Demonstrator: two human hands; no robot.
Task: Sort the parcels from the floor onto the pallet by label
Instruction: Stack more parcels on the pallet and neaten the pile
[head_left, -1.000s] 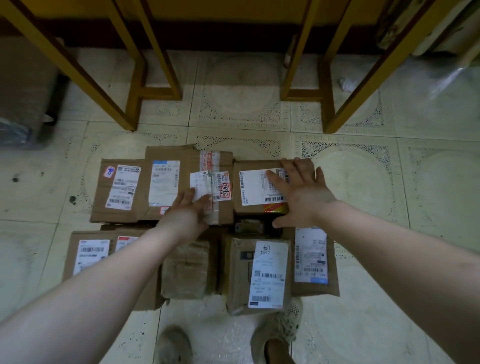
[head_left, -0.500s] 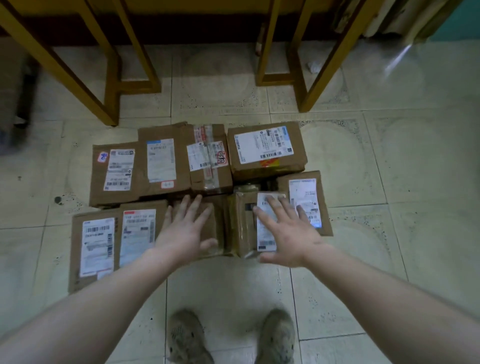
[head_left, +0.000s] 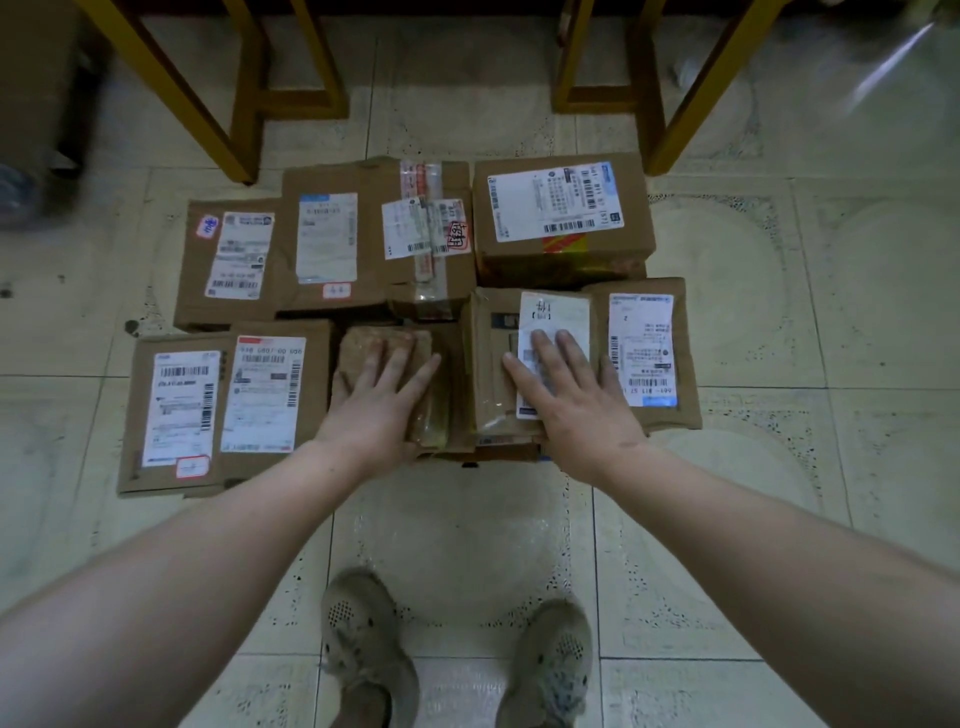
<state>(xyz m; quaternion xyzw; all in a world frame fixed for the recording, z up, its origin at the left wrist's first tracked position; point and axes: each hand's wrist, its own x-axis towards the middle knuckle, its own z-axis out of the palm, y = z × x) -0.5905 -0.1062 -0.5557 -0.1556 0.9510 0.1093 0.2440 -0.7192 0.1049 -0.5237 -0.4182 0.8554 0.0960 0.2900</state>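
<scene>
Parcels (head_left: 371, 234) lie in two tight rows on the tiled floor (head_left: 779, 312), just ahead of the person's shoes (head_left: 369, 649). Left hand (head_left: 382, 400) lies flat, fingers spread, on an unlabelled tape-wrapped packet (head_left: 358, 348); right hand (head_left: 571, 400) presses flat on the labelled box (head_left: 493, 374) beside it. Neither grips anything. I'd say square the edges with even pressure, keeping labels face-up and readable, and turn the bare packet over to find its label.

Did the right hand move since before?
Yes. The right hand came back, off the far right box onto the nearer labelled parcel.
</scene>
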